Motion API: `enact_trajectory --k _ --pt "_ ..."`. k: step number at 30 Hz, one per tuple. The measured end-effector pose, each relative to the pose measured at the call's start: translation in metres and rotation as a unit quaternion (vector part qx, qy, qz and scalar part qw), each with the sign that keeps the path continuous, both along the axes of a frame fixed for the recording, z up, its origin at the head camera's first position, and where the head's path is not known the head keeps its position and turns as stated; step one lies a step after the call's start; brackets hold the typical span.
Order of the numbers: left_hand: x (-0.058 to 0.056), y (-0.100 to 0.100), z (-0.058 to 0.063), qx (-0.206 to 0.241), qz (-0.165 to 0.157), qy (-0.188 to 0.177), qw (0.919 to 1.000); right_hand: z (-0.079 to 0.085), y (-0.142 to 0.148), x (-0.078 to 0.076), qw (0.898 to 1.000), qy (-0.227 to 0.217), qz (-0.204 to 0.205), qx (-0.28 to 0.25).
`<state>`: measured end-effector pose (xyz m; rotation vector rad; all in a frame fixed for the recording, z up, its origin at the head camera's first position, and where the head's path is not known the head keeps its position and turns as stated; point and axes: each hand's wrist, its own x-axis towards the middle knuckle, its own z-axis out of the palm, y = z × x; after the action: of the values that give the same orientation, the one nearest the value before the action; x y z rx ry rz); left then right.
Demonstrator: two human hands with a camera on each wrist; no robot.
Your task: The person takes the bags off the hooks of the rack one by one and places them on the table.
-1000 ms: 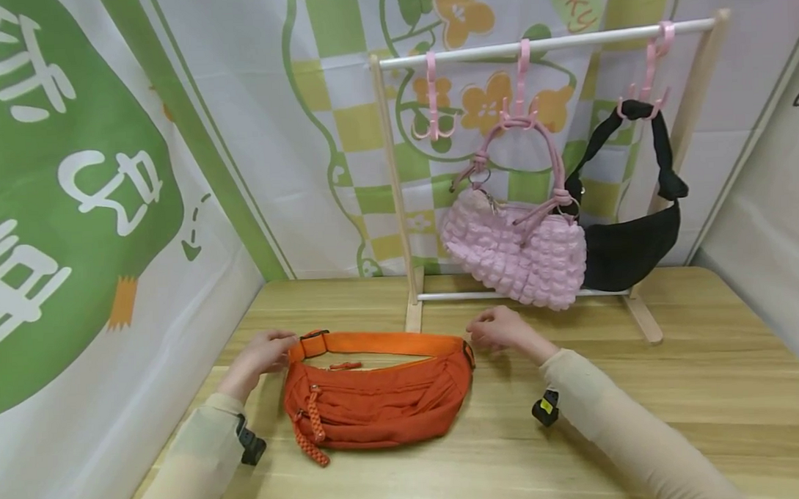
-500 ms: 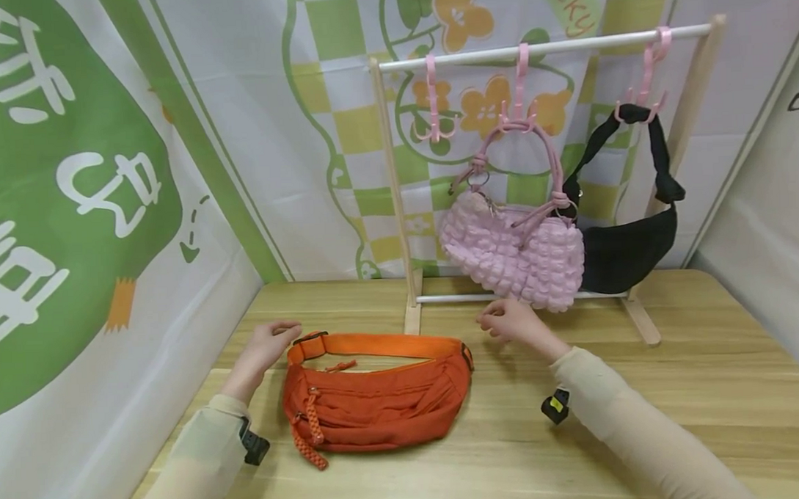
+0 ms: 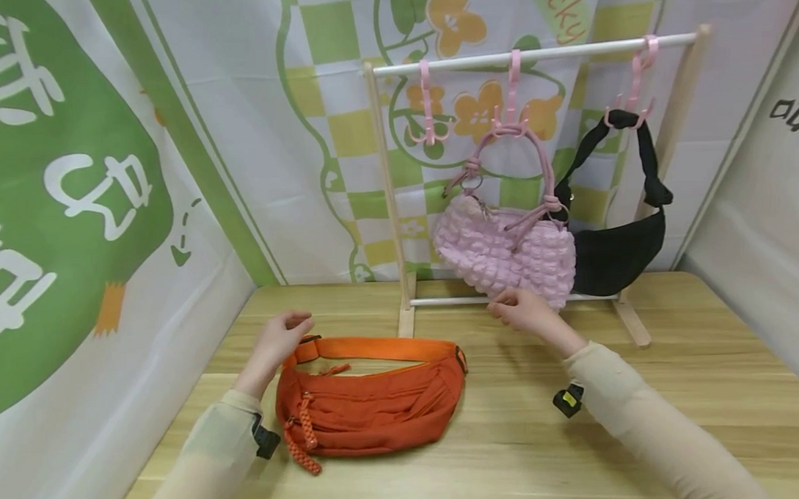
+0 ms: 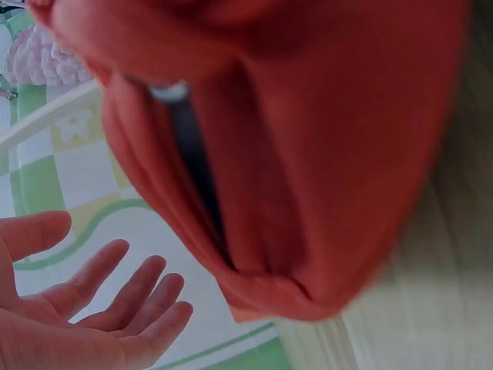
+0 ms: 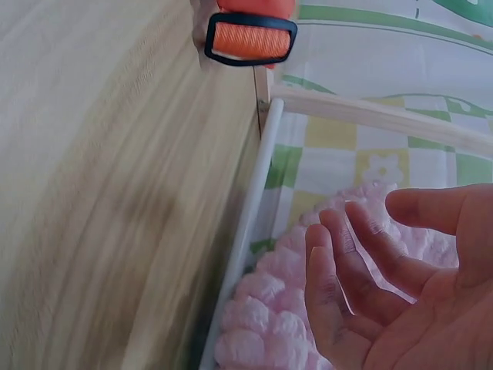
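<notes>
An orange-red waist bag (image 3: 379, 415) lies on the wooden table, its orange strap (image 3: 383, 347) looped behind it and two braided zipper pulls at its left end. My left hand (image 3: 279, 345) hovers by the strap's left end, fingers relaxed and holding nothing; the left wrist view shows the hand (image 4: 100, 308) apart from the bag (image 4: 331, 154). My right hand (image 3: 529, 315) is in front of the lower part of a pink puffy handbag (image 3: 505, 238). In the right wrist view its fingers (image 5: 370, 285) are loosely bent with nothing between them.
A rack with a white top bar (image 3: 465, 60) stands at the back. Pink hooks hang from it; the left hook (image 3: 428, 109) is bare. The pink handbag hangs from the middle hook, a black bag (image 3: 618, 253) from the right one. Printed cloth walls (image 3: 204, 139) surround the table.
Both hands have risen slightly away from the waist bag, the right hand moving right toward the pink handbag. The waist bag stays on the table. The head view has shifted a little.
</notes>
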<state>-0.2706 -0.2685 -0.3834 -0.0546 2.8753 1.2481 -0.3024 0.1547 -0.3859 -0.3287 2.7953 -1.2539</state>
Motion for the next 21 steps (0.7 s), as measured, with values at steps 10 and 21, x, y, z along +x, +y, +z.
enact_trajectory --k 10,21 --pt "-0.006 0.019 0.008 -0.005 -0.024 -0.004 0.9997 0.01 0.017 0.0 0.999 0.03 -0.01 0.038" --pt "-0.012 0.032 0.028 0.0 -0.048 0.015 0.9988 0.029 0.031 0.002 0.995 0.058 -0.028 0.072"
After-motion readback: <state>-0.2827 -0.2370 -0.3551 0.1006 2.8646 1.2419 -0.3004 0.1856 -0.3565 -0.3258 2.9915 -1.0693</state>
